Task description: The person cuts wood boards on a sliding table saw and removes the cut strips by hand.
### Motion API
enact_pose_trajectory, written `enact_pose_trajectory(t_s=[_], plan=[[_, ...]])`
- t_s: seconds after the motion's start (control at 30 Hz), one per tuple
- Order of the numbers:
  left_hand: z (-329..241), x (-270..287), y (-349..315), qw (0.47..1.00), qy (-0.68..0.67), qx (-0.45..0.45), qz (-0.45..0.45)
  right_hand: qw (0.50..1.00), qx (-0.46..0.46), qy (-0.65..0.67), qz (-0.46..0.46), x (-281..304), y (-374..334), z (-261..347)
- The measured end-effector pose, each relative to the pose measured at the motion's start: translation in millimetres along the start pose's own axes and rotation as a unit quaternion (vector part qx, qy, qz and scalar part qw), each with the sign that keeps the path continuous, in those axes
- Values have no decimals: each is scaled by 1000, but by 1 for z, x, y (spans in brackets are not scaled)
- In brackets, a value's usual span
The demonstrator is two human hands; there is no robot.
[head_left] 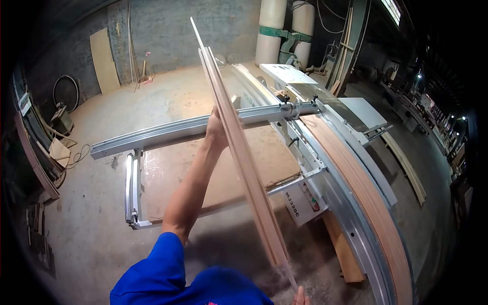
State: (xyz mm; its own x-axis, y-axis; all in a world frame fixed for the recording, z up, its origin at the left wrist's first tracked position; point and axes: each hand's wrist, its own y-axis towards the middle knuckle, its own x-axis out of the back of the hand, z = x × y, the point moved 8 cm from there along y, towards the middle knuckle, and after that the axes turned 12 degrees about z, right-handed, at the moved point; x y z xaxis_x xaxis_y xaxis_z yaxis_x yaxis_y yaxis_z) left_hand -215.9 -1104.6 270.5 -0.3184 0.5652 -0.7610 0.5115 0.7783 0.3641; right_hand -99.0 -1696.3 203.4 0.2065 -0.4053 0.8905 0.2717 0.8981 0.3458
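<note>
A bundle of long grooved wooden strips (239, 147) slants across the middle of the view, held up over the sliding table of a saw. One thin pale strip (196, 33) sticks out beyond the far end of the bundle. My left hand (217, 127) is closed around the strips from the left, near the aluminium fence; part of its fingers is hidden behind the wood. At the lower edge, the fingertips of my right hand (301, 296) meet the narrow near end of the bundle. Most of that hand is cut off by the frame.
The aluminium fence (178, 131) spans the sliding table (168, 175). Long reddish boards (356, 183) lie along the saw bed at right. Dust collector bags (271, 30) stand at the back. A pale panel (104, 61) leans on the far wall; a plank (343, 249) lies below the saw.
</note>
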Motion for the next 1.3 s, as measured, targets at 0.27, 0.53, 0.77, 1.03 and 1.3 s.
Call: enact_pose_trajectory(t_s=[0.27, 0.53, 0.77, 1.03, 1.3], plan=[[-12, 19, -1, 997, 25, -16, -69, 999, -11, -45, 26, -2, -16, 1], [-13, 28, -1, 998, -36, -13, 44, 998, -23, -57, 26, 13, -27, 6], [-26, 24, 1, 999, 3, -44, 30, 991, 21, -127, 45, 22, -35, 14], [-38, 26, 1, 999, 24, -29, 0, 991, 41, -125, 23, 26, -44, 13], [-19, 4, -6, 996, 62, -2, -57, 999, 5, -20, 33, -6, -10, 11]])
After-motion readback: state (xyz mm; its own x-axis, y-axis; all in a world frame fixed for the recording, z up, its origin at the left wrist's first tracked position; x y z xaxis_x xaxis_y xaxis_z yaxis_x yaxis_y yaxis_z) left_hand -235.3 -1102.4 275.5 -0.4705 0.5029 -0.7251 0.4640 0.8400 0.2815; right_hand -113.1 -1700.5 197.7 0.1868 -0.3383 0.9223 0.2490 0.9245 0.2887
